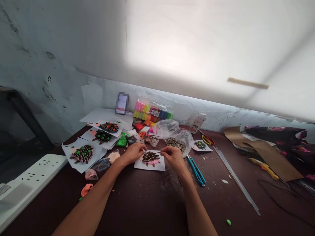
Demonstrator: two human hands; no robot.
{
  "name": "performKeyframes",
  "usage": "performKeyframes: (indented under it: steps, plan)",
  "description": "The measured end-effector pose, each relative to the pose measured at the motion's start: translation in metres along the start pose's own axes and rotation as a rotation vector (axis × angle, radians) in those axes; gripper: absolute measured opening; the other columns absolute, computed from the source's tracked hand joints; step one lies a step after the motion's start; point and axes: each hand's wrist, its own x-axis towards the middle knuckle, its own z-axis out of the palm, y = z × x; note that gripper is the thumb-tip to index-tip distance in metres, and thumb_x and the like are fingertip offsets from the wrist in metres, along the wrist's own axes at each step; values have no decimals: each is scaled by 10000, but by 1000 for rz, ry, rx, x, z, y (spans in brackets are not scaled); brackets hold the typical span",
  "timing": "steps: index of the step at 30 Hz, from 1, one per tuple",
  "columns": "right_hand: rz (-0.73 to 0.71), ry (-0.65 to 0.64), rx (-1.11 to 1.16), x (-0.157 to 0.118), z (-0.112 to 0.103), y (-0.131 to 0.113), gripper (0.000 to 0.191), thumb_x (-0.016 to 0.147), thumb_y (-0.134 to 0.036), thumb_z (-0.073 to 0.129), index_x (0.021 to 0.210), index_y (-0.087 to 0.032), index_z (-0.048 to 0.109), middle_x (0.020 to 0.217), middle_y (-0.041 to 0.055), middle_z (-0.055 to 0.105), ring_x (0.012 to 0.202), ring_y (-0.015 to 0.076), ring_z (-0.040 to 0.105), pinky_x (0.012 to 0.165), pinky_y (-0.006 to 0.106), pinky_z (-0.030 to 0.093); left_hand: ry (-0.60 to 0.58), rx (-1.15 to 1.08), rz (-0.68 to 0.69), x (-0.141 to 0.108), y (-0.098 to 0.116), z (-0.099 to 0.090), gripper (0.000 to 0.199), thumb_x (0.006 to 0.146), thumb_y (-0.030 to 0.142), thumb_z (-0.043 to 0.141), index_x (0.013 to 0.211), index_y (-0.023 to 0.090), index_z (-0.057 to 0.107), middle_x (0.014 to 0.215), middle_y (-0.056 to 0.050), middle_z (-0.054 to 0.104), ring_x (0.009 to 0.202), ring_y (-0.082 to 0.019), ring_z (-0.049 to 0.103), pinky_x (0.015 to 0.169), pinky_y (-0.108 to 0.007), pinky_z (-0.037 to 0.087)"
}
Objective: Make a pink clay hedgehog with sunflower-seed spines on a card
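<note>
A small white card (138, 166) lies on the table, bearing a hedgehog figure (152, 158) with a pink clay body and striped sunflower seeds as spines. My left hand (134, 153) is at the card's upper left corner, fingers curled together close to the hedgehog's head. At the card's right edge, my right hand (174, 156) is closed in a pinch above the paper; whatever sits between its fingertips is too small to make out. Behind that hand, a clear plastic bag of sunflower seeds (176, 144) lies open.
Finished seed hedgehogs (83, 153) on paper lie at left, beside a white power strip (34, 177). Coloured clay packs (154, 111) lean at the back. A blue utility knife (196, 171), scissors (208, 139), glue sticks (236, 180) and a glue gun (265, 167) lie to the right.
</note>
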Motion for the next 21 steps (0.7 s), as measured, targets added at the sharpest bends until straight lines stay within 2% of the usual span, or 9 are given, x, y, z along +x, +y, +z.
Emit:
performKeyframes:
  steps: [4,9,12,17,21]
  plan:
    - [-45,-20,-110,-2,0,-3,132,764,-181,549,735,-184,678,710,11,682,655,136,564,614,229,363,16,-63,-9,0,2,-3,193,781,104,522,865,169,683,858,-36,659,823,-158,606,748,-251,449]
    - [-62,-1,-135,-1,1,-2,127,785,-179,526,747,-181,647,727,15,675,658,136,556,607,229,348,240,-25,108,0,13,3,217,864,174,462,908,173,674,927,-65,614,897,-189,583,812,-310,466]
    - [-53,5,-117,0,0,0,127,789,-179,517,737,-184,633,721,13,677,653,137,563,605,230,348,317,51,166,0,15,13,243,837,149,499,1018,183,659,1006,-83,574,991,-219,554,880,-358,463]
    - [-52,35,-90,-1,-2,1,118,789,-173,511,734,-191,613,730,8,688,661,138,577,618,232,355,332,103,199,3,9,30,281,859,167,493,1110,194,617,1092,-89,550,1050,-217,537,923,-380,468]
    - [-49,49,-85,-1,-3,0,119,794,-185,507,729,-195,606,723,8,688,658,139,573,620,234,356,333,120,196,5,6,34,287,874,177,473,1129,187,605,1142,-95,545,1073,-220,534,946,-393,463]
